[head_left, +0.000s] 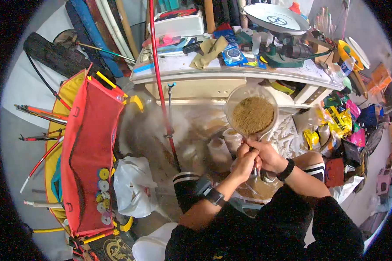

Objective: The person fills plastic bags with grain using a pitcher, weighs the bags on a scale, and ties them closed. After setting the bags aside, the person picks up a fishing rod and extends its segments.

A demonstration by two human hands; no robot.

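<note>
A round, see-through container point(231, 106) holds brown granular material point(253, 115) and hangs in front of me, over the floor by the table. My left hand point(245, 164) and my right hand point(265, 155) are closed together just below it, wrapped round what looks like its handle, which the fingers mostly hide. Beneath and left of the container stand pale cylindrical tubs point(220, 153). Below my hands lies a brown-dusted surface point(257, 191), with a small metal part showing under the fingers.
A cluttered white table point(196, 75) crosses the back, bearing a scale with a round pan point(276, 19). A red pole point(159, 82) rises left of centre. A red bag point(89, 152) and white plastic bag point(136, 187) are on the left; colourful packets point(335, 124) lie right.
</note>
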